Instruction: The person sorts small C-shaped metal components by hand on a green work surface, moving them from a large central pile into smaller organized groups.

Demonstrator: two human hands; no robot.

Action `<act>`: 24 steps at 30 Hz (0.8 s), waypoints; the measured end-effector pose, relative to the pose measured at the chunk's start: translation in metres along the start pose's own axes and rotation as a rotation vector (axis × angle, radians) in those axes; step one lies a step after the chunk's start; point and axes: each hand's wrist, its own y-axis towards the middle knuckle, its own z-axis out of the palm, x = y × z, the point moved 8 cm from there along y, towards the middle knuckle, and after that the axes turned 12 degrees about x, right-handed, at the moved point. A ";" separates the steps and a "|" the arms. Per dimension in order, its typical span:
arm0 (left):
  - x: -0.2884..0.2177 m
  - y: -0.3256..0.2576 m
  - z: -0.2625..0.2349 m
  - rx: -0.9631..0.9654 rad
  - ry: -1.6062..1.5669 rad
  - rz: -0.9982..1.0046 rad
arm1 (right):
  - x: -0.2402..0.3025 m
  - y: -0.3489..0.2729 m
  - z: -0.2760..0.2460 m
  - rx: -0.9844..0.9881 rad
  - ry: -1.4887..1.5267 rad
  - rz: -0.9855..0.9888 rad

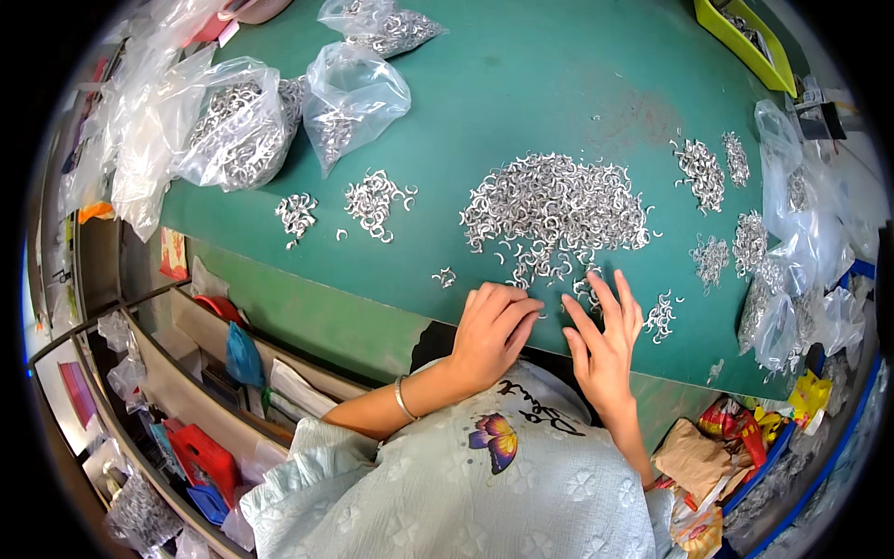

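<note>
Left hand at the near table edge, fingers curled loosely down, palm hidden; whether anything is pinched underneath, cannot tell. Right hand just beside, at 3 o'clock of it, fingers spread and released, tips touching loose metal rings. Big pile of rings at 12 o'clock of both hands, on green table. Small heaps at 10 o'clock. Clear bags of rings farther at 10 o'clock. Yellow tray at 1 o'clock.

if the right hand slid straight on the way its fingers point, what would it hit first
Probably the big heap of small silver hook-shaped metal parts: the right hand points up the green table, fingertips already among the heap's near strays.
</note>
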 end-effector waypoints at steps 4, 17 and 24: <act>-0.004 0.004 0.000 -0.003 0.062 -0.079 | 0.003 0.014 0.007 0.054 -0.099 0.027; -0.014 0.003 0.006 0.057 0.125 -0.055 | -0.005 -0.010 0.003 0.047 -0.041 -0.015; -0.011 -0.003 0.012 0.072 0.158 -0.058 | 0.001 -0.005 0.013 0.102 -0.104 -0.020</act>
